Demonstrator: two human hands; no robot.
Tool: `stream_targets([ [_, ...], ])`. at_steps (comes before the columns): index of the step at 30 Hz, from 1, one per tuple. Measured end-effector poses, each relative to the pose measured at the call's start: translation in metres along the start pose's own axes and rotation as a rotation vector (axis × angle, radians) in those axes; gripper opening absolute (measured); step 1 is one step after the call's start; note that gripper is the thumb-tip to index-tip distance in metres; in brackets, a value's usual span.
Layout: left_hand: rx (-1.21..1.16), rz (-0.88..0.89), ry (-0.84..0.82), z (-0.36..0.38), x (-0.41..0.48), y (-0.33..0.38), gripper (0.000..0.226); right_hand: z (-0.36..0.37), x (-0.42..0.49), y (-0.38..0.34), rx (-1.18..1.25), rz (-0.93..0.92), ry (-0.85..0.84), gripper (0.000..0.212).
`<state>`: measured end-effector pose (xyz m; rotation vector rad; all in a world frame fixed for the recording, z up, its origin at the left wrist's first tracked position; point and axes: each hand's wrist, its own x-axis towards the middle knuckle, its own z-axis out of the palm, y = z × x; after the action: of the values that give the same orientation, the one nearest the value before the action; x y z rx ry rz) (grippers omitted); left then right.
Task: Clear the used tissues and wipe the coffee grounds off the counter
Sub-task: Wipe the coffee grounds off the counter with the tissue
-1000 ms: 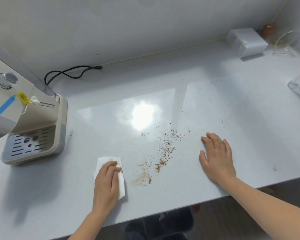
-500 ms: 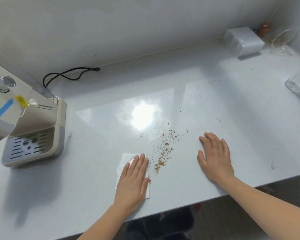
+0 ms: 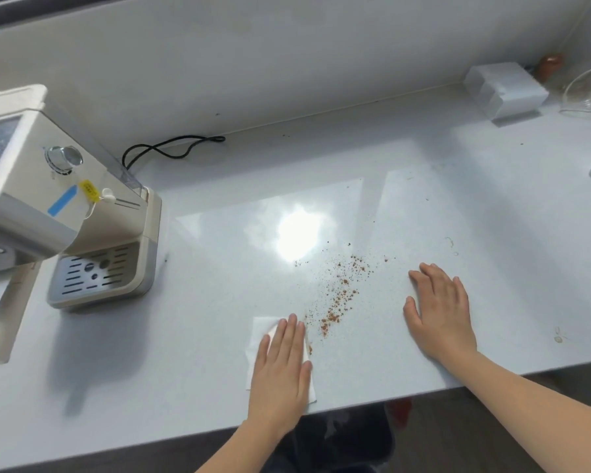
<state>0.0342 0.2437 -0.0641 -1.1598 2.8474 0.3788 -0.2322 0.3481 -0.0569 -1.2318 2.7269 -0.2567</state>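
A white tissue point(image 3: 259, 332) lies flat on the pale counter point(image 3: 458, 199) near its front edge. My left hand point(image 3: 280, 367) presses it down with straight fingers, covering most of it. Brown coffee grounds point(image 3: 338, 298) are scattered in a diagonal streak just right of the tissue, with a few grains touching its right edge. My right hand point(image 3: 439, 312) rests flat on the counter to the right of the grounds, fingers spread and holding nothing.
A beige espresso machine point(image 3: 65, 213) with a drip tray stands at the left, its black cord point(image 3: 171, 148) looped behind. A white box point(image 3: 505, 88) and glassware point(image 3: 587, 93) sit at the back right. A small brown stain point(image 3: 558, 336) marks the counter's right front.
My left hand slid the tissue rightward across the counter, wiping away the brown smear and reaching the edge of the grounds. My right hand stayed in place.
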Motion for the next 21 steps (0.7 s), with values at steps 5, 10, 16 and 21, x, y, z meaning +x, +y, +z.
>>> stream_targets([
  [5,-0.019,-0.126,0.059,-0.003,-0.031,-0.061,0.060,-0.003,0.000,-0.001,0.020,-0.004,0.032,0.057],
  [10,-0.033,-0.499,0.134,-0.023,-0.006,-0.106,0.056,-0.002,-0.001,-0.004,0.018,0.006,0.027,0.056],
  [16,-0.013,-0.094,0.030,-0.005,-0.004,-0.032,0.059,0.000,-0.002,-0.002,0.017,0.006,0.011,0.057],
  [21,-0.028,-0.193,0.094,-0.011,-0.005,-0.078,0.062,0.001,0.001,-0.001,0.030,0.000,0.025,0.056],
])
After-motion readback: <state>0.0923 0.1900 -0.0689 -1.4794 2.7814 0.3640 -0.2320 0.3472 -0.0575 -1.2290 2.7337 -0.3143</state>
